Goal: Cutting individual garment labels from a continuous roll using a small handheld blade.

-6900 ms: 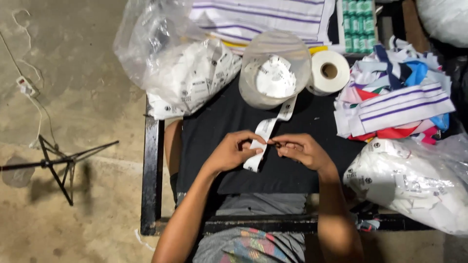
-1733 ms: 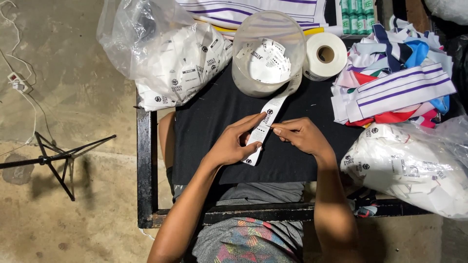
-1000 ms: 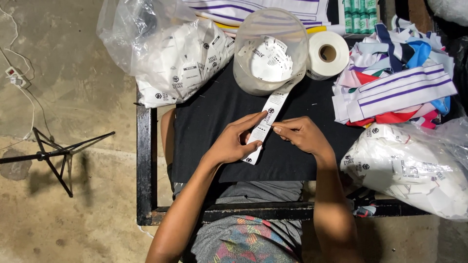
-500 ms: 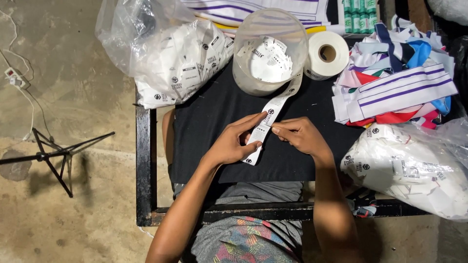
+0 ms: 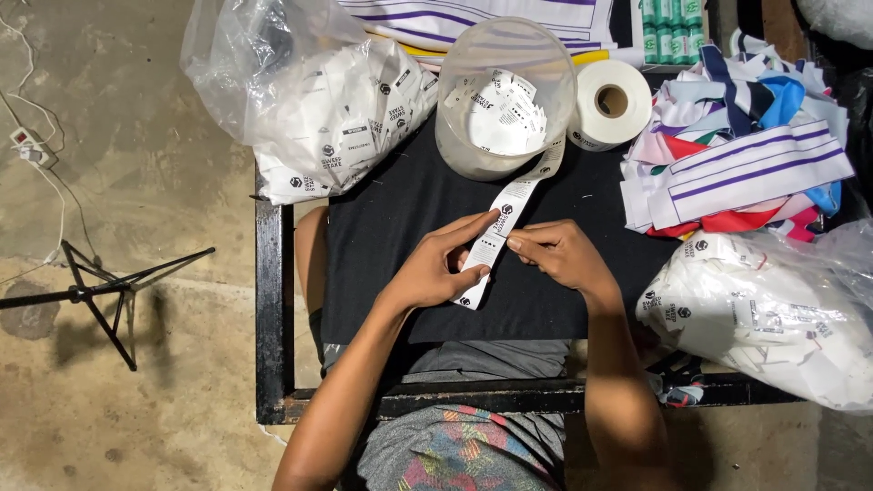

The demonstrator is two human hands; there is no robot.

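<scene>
A long white strip of printed labels (image 5: 506, 215) runs from a clear plastic tub (image 5: 473, 150) down onto a black cloth (image 5: 391, 218) on the table. My left hand (image 5: 436, 264) pinches the strip's left edge, thumb and fingers over its lower part. Touching the strip's right edge, my right hand (image 5: 559, 255) has its fingertips pressed against it. The tub holds several cut white labels. The strip's lower end (image 5: 468, 295) pokes out below my left hand.
A clear bag of white labels (image 5: 336, 118) lies at the back left, another such bag (image 5: 773, 318) at the right. A white tape roll (image 5: 611, 102) stands beside the tub. Striped fabric pieces (image 5: 737, 164) pile at the right. A black tripod (image 5: 100, 291) stands on the concrete floor.
Since the oldest frame the view has shifted and the strip reaches further down between my hands. Over the last second my hands and the strip stay almost still.
</scene>
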